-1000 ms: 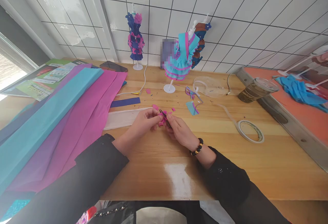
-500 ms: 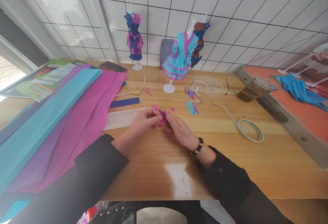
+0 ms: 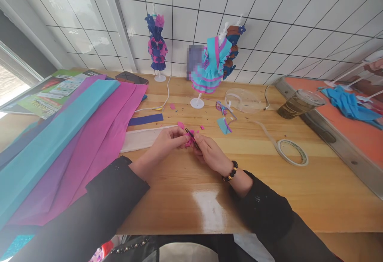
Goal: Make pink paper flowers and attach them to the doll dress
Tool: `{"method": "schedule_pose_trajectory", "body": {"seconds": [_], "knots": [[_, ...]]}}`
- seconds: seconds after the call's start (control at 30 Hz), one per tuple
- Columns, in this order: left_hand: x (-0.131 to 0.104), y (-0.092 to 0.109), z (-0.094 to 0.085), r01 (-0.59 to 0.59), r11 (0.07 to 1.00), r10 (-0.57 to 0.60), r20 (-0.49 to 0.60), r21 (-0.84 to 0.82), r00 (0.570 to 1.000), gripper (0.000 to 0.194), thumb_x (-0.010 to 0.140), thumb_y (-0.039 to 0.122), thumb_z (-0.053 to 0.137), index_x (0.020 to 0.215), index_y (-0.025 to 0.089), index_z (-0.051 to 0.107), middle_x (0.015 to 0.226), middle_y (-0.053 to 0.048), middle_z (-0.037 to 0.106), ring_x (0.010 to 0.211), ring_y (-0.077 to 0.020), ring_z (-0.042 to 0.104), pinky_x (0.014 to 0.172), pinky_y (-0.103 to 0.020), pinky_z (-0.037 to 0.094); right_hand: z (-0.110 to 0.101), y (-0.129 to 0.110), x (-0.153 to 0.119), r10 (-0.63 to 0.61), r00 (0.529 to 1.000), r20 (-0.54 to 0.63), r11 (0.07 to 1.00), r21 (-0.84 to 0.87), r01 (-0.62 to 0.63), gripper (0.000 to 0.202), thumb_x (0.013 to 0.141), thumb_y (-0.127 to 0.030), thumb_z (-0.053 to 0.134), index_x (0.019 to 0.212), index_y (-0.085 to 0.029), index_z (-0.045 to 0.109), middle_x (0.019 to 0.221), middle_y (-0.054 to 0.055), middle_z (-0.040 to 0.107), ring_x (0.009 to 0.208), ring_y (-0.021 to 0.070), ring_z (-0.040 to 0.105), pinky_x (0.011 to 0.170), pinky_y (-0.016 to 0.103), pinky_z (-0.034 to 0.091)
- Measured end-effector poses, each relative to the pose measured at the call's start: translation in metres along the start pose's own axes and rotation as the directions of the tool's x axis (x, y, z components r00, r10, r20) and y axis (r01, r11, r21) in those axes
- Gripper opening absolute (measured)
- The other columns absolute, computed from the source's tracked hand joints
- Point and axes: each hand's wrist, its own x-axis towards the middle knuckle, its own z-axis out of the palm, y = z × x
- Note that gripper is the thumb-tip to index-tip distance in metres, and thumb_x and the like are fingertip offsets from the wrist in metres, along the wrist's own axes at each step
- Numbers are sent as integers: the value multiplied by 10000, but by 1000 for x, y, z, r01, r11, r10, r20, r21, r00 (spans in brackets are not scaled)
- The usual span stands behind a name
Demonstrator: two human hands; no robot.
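Over the middle of the table, my left hand [image 3: 170, 139] pinches a small pink paper piece [image 3: 188, 143] between thumb and fingers. Close beside it, my right hand [image 3: 210, 150] is closed around small dark scissors [image 3: 188, 131], whose slim blades point up and left across the pink paper. My fingers hide the scissors' handles and part of the paper. Beyond my fingertips lie small pink scraps [image 3: 181, 125]. A white strip [image 3: 140, 139] lies flat to the left of my left hand, with a dark blue strip [image 3: 145, 120] behind it.
Long pink sheets [image 3: 101, 134] and a turquoise sheet [image 3: 66, 134] cover the left side. Small dress stands [image 3: 197, 103] stand by the tiled wall. At right are a tape roll [image 3: 292, 153], a tilted cup [image 3: 299, 104] and an orange surface [image 3: 338, 110]. Turquoise scraps [image 3: 224, 126] lie mid-table.
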Motion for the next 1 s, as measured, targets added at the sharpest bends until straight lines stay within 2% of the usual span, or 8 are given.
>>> {"method": "schedule_pose_trajectory", "body": {"seconds": [0.17, 0.53, 0.77, 1.0], "knots": [[2, -3, -4, -13, 1000, 12, 38, 25, 999, 138, 747, 274, 582, 712, 142, 567, 692, -21, 594, 617, -101, 502, 619, -243, 397, -1, 0, 0, -22, 1000, -4, 999, -23, 22, 409, 884, -529, 308, 704, -186, 441, 507, -72, 247, 401, 60, 216, 379, 213, 178], [1, -3, -5, -14, 999, 12, 37, 47, 999, 141, 745, 280, 586, 703, 146, 568, 688, -17, 600, 611, -101, 496, 618, -245, 398, -2, -2, 0, -32, 999, 0, 997, -74, 32, 422, 886, -530, 298, 715, -181, 464, 507, -66, 268, 416, 71, 246, 402, 220, 207], [2, -2, -5, -34, 999, 33, 45, 27, 998, 94, 730, 230, 581, 691, 144, 576, 674, -12, 600, 607, -100, 505, 623, -241, 400, -2, -1, 0, -52, 999, -8, 994, -96, 51, 408, 886, -523, 311, 699, -185, 444, 511, -65, 272, 424, 73, 246, 416, 225, 217], [1, 0, -3, -6, 1000, 5, 44, 17, 999, 120, 729, 243, 590, 678, 136, 571, 683, -17, 598, 611, -97, 501, 624, -239, 396, -2, 0, 0, -44, 999, -10, 996, -76, 43, 423, 879, -543, 305, 701, -186, 445, 513, -66, 248, 427, 73, 224, 411, 223, 205]]}}
